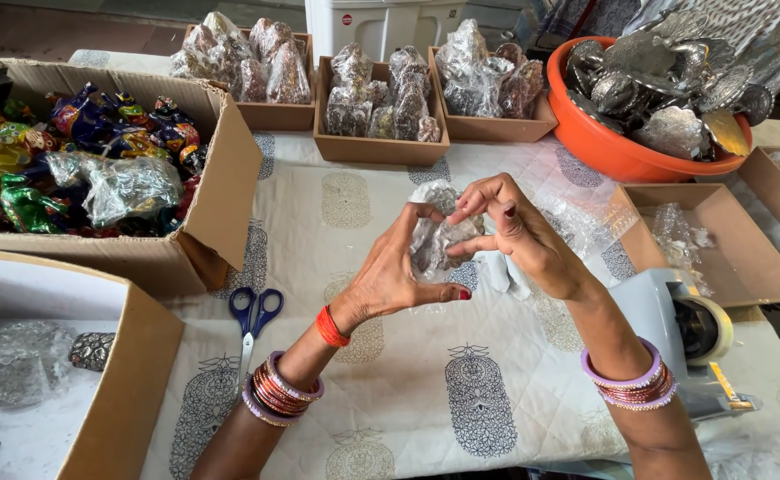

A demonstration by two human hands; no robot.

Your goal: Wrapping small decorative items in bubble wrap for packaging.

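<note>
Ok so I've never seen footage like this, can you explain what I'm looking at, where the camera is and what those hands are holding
This is one picture from a camera worn on a person's head, looking down at their own two bare hands over a table covered with a printed cloth. There is no machine here. The left hand and the right hand together hold a small object wrapped in clear plastic. Blue-handled scissors lie on the cloth to the left, and a tape dispenser sits to the right. Around them stand cardboard boxes: one with colourful painted figurines, three at the back with plastic-wrapped pieces. An orange bowl holds silvery metal items.
</note>
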